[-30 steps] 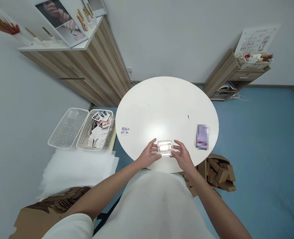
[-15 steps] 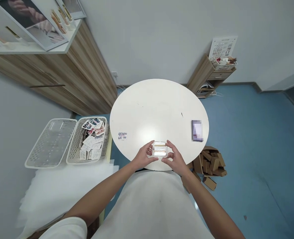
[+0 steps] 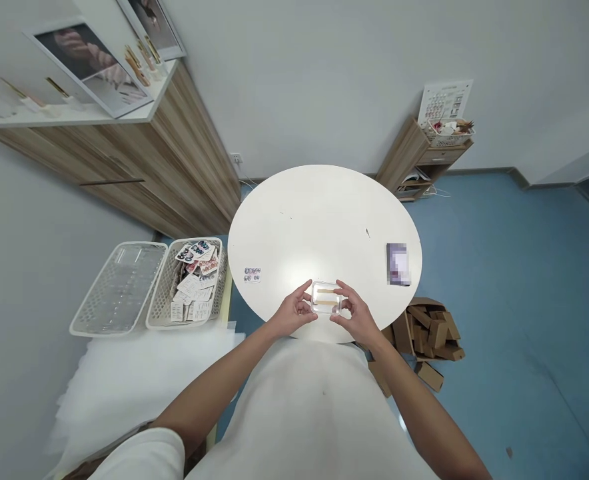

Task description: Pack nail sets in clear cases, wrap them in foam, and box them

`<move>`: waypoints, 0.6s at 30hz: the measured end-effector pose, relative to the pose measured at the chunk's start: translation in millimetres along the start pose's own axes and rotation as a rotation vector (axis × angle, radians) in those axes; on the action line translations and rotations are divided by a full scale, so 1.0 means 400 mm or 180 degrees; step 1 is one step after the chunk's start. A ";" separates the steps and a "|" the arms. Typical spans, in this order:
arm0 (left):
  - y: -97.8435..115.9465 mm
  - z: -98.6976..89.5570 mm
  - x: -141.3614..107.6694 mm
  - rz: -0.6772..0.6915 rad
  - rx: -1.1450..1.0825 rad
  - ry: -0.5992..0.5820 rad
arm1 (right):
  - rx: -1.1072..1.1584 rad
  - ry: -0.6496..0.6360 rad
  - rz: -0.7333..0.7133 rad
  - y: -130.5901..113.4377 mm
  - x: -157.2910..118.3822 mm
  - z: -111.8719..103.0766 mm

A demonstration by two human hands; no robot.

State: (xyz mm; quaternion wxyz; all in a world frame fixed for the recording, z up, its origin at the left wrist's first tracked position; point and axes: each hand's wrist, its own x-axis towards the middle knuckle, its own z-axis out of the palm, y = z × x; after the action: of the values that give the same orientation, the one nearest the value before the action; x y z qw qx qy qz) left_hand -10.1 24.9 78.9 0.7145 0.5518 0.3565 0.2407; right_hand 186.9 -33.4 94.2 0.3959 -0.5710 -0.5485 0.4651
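Observation:
Between my two hands is a small clear plastic box (image 3: 326,298), held near the front edge of the white oval table (image 3: 324,200). Two tan strips show through its surface. My left hand (image 3: 294,311) grips the box's left side, thumb below and fingers above. On the right side, my right hand (image 3: 354,313) pinches it the same way. A small card with purple, round-patterned pieces (image 3: 252,275) lies at the table's left. Toward the right edge rests a purple box (image 3: 398,265), its top blurred out.
Left of the table stand a white basket of printed cards (image 3: 187,283) and a basket with clear plastic pieces (image 3: 119,287). White foam sheets (image 3: 139,380) lie in front. A carton of brown boxes (image 3: 432,330) sits on the floor at right. Cabinets (image 3: 184,147) stand behind.
The clear box has tilted slightly in my hands, so the glare is gone and the tan strips show more plainly. The whole view has shifted a little.

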 end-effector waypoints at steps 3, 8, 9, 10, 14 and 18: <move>-0.003 0.003 0.013 0.0024 0.0213 0.0002 | -0.0108 -0.0112 -0.0057 0.006 0.009 -0.026; -0.005 0.012 0.033 0.0089 0.0387 -0.0012 | -0.0170 -0.0168 -0.0100 0.018 0.028 -0.057; -0.005 0.013 0.035 0.0089 0.0384 -0.0014 | -0.0183 -0.0170 -0.0101 0.020 0.031 -0.060; -0.005 0.014 0.037 0.0082 0.0371 -0.0021 | -0.0194 -0.0170 -0.0105 0.022 0.034 -0.063; -0.009 0.014 0.034 0.0018 0.0213 -0.0073 | -0.0122 -0.0136 -0.0114 0.026 0.036 -0.062; -0.015 0.016 0.026 -0.0043 -0.0130 -0.0089 | 0.0270 -0.0167 -0.0067 0.030 0.032 -0.052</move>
State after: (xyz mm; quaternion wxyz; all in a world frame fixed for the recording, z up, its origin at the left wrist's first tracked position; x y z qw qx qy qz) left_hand 1.1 27.0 71.5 0.7321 0.5380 0.3452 0.2353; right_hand 209.5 -20.3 86.8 0.4101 -0.5355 -0.5445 0.4985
